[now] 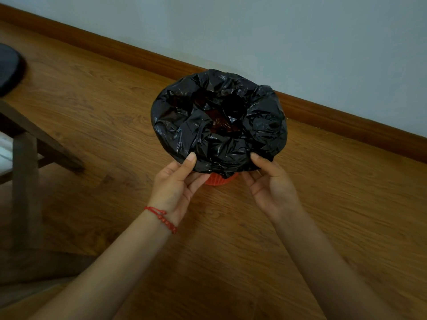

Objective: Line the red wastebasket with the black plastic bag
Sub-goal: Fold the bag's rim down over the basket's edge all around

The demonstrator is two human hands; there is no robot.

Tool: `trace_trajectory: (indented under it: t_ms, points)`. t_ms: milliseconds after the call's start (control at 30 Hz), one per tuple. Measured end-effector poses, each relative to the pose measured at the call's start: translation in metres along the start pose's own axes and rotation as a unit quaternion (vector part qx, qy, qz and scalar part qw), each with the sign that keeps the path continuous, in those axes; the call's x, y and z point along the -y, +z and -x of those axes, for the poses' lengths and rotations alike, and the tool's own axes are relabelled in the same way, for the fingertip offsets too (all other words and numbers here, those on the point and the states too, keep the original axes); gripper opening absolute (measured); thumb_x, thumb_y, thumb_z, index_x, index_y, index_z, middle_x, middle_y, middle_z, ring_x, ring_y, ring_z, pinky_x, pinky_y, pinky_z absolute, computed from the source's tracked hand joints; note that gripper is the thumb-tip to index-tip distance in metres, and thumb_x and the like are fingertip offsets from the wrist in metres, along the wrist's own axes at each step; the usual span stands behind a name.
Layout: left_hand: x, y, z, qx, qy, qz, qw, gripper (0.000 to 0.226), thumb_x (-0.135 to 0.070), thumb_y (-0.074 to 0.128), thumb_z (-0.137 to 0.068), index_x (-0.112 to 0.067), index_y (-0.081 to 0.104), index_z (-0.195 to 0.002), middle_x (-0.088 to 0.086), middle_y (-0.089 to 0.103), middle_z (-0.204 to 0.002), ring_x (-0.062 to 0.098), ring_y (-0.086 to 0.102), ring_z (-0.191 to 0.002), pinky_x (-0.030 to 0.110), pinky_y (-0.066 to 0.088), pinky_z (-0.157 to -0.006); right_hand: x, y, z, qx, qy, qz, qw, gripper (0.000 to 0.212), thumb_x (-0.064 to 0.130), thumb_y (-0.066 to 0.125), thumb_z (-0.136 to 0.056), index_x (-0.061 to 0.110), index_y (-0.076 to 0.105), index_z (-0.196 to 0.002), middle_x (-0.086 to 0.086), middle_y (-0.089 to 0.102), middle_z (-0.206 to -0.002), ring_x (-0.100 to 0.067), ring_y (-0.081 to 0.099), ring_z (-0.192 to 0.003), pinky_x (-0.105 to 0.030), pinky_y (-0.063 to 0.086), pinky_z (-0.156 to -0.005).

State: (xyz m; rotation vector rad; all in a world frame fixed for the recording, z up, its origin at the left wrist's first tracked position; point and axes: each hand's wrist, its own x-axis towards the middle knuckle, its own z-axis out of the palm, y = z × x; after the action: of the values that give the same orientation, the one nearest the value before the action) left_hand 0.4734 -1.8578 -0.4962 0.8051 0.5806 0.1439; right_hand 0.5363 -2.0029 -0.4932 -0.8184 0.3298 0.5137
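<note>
Two hands pinch the black plastic bag point(219, 121) at its near edge: left hand point(176, 189) and right hand point(271, 188), thumbs on top, each grip narrow on the film. It drapes over the red wastebasket point(218, 180), standing on the wooden floor point(115, 125) near the baseboard point(346, 118). A wooden chair point(25, 144) stands left of the wastebasket, well apart.

Open wooden plank floor point(323, 215) seen right of and before the black-bag-covered red mesh wastebasket point(219, 180), grey wall point(300, 42) close behind, dark wooden furniture frame point(25, 158) blocking the left
</note>
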Motion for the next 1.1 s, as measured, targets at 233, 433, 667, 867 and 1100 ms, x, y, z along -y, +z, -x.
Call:
trace_trajectory:
  t_ms: [233, 433, 667, 867, 1100]
  points:
    - [0.002, -0.003, 0.004, -0.013, 0.003, -0.007, 1.000, 0.017, -0.017, 0.057, -0.079, -0.006, 0.062, -0.091, 0.003, 0.074, -0.075, 0.012, 0.069, -0.070, 0.019, 0.055, -0.058, -0.001, -0.003, 0.006, -0.008, -0.044, 0.075, 0.996, 0.021, 0.002, 0.060, -0.081, 0.007, 0.061, -0.101, -0.005, 0.070, -0.094, -0.014, 0.070, -0.077, -0.022, 0.056, -0.060]
    - [0.003, -0.004, 0.012, -0.027, 0.001, -0.033, 0.999, 0.030, -0.025, 0.059, -0.076, 0.001, 0.059, -0.090, 0.014, 0.069, -0.079, 0.015, 0.069, -0.066, 0.020, 0.056, -0.058, -0.002, -0.006, 0.015, -0.008, -0.061, 0.133, 0.989, 0.010, 0.010, 0.061, -0.081, 0.011, 0.064, -0.091, -0.002, 0.073, -0.086, -0.016, 0.070, -0.075, -0.022, 0.055, -0.061]
    - [0.007, -0.006, 0.022, -0.049, 0.054, -0.130, 0.989, 0.021, -0.028, 0.056, -0.082, -0.008, 0.063, -0.081, 0.006, 0.073, -0.071, 0.018, 0.070, -0.071, 0.026, 0.056, -0.066, -0.006, -0.015, 0.022, -0.017, -0.079, 0.224, 0.971, 0.009, 0.020, 0.063, -0.080, 0.013, 0.062, -0.086, -0.005, 0.070, -0.085, -0.017, 0.070, -0.076, -0.026, 0.055, -0.065]
    - [0.019, -0.015, 0.030, -0.037, 0.152, -0.286, 0.945, 0.016, -0.019, 0.054, -0.085, -0.009, 0.066, -0.089, 0.004, 0.071, -0.087, 0.012, 0.067, -0.080, 0.019, 0.054, -0.072, -0.014, -0.027, 0.033, -0.028, -0.154, 0.358, 0.921, 0.017, 0.024, 0.059, -0.084, 0.013, 0.062, -0.097, -0.007, 0.070, -0.095, -0.016, 0.068, -0.086, -0.024, 0.055, -0.076]
    - [0.030, -0.037, 0.027, 0.026, 0.293, -0.540, 0.789, 0.030, -0.041, 0.050, -0.082, -0.021, 0.063, -0.100, -0.013, 0.063, -0.092, -0.003, 0.058, -0.088, 0.009, 0.044, -0.076, -0.030, -0.042, 0.033, 0.000, -0.220, 0.537, 0.814, 0.022, 0.028, 0.061, -0.083, 0.022, 0.060, -0.105, 0.014, 0.065, -0.100, 0.002, 0.060, -0.093, -0.016, 0.047, -0.081]
